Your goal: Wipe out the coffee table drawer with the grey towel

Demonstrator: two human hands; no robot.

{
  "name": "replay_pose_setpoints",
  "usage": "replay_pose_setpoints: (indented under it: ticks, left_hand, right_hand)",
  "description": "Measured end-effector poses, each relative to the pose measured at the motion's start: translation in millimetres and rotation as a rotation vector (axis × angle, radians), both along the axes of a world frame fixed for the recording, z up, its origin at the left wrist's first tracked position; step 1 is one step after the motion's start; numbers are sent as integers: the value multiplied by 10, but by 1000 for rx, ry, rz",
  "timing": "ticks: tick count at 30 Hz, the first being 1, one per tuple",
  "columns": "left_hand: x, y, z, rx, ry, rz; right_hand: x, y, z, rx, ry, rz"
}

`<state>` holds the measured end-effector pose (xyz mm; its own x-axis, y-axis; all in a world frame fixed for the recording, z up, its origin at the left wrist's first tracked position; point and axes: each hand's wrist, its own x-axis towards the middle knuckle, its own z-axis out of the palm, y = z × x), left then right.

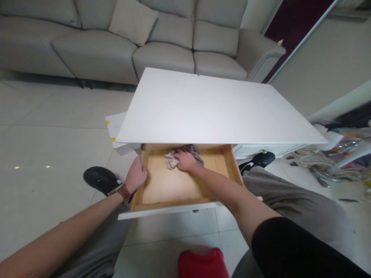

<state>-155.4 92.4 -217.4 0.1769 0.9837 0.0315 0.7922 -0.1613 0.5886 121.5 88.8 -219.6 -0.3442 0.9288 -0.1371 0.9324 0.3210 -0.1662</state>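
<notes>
A wooden drawer [165, 189] with a white front is pulled out from under a white tabletop [214, 112]. Inside it, near the back, my right hand [186, 160] is closed on a crumpled, greyish cloth [171, 160], pressing it on the drawer's bottom. Part of the cloth lies behind and beyond the fingers. My left hand [136, 175] grips the drawer's left side wall, its thumb over the top edge and its other fingers hidden from view. A brown strap is around the left wrist.
Beyond the table stands a grey sofa [162, 58] with a cushion [133, 21]. A white box with yellow marks [117, 125] is left of the table. Something red [203, 264] stands below the drawer. Cables [313, 162] and clutter lie at right.
</notes>
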Motion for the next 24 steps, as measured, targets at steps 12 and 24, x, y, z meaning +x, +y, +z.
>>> replay_pose_setpoints:
  ticks: [12, 24]
  left_hand:
    - [-2, 31, -35, 34, 72, -5]
    - [-10, 54, -76, 61, 87, -10]
  right_hand:
    - [1656, -933, 79, 88, -402, -314]
    - [1628, -468, 460, 87, -504, 239]
